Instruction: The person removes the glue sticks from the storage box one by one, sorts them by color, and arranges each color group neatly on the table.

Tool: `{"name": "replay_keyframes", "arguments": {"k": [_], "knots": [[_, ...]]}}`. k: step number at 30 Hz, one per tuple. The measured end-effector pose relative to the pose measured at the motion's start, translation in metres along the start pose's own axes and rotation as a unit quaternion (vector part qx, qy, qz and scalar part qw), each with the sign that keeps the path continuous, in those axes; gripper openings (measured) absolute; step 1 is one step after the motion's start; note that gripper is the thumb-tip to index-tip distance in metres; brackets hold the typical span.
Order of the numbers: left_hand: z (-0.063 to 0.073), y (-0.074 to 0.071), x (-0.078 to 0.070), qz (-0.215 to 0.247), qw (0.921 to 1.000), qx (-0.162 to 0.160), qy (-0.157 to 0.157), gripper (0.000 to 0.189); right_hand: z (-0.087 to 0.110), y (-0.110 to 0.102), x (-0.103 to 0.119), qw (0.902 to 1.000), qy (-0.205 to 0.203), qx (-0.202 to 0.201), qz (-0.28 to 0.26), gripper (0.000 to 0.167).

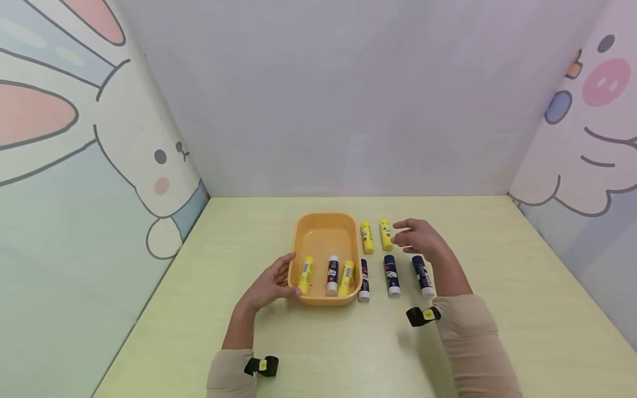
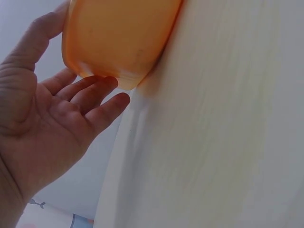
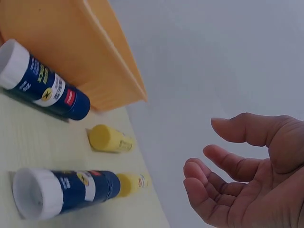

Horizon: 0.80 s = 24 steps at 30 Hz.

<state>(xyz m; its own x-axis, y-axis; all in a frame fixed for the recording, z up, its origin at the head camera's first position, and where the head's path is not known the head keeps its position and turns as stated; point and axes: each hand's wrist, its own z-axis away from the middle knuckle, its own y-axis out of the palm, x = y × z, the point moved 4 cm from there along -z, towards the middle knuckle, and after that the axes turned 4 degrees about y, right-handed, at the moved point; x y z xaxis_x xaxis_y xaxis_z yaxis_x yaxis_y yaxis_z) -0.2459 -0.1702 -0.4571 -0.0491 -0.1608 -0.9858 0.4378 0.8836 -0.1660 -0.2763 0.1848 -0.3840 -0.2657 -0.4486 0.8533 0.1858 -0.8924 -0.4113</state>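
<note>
An orange plastic tray (image 1: 325,221) holds two yellow glue sticks (image 1: 306,275) and a dark blue one with a white cap (image 1: 332,275) at its near end. My left hand (image 1: 271,284) grips the tray's near left corner, thumb on the near side and fingers against the outer wall, as the left wrist view shows. Right of the tray lie two yellow glue sticks (image 1: 386,234) and, nearer me, three dark blue ones (image 1: 391,276). My right hand (image 1: 420,239) hovers just right of the farther yellow pair, fingers loosely bent, with nothing between them in the right wrist view (image 3: 247,175).
The pale wooden table (image 1: 328,348) meets a plain grey wall (image 1: 348,110) at the back. Side panels with a cartoon rabbit (image 1: 144,132) and a cartoon pig (image 1: 577,138) stand left and right. Black straps (image 1: 423,316) circle both wrists.
</note>
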Motion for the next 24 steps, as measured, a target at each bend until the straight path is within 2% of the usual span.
{"name": "replay_keyframes", "arguments": {"k": [12, 20, 24], "knots": [[0.0, 0.001, 0.003, -0.014, 0.9999, -0.001, -0.007, 0.095, -0.014, 0.03, 0.025, 0.9991, -0.02, 0.033, -0.016, 0.051], [0.001, 0.0, 0.002, -0.01, 0.9999, 0.002, 0.002, 0.095, -0.021, 0.051, 0.034, 0.998, -0.002, 0.056, -0.027, 0.051], [0.001, 0.0, 0.001, -0.01, 0.9999, 0.005, 0.004, 0.095, -0.028, 0.063, 0.04, 0.9961, -0.002, 0.081, -0.036, 0.05]]}}
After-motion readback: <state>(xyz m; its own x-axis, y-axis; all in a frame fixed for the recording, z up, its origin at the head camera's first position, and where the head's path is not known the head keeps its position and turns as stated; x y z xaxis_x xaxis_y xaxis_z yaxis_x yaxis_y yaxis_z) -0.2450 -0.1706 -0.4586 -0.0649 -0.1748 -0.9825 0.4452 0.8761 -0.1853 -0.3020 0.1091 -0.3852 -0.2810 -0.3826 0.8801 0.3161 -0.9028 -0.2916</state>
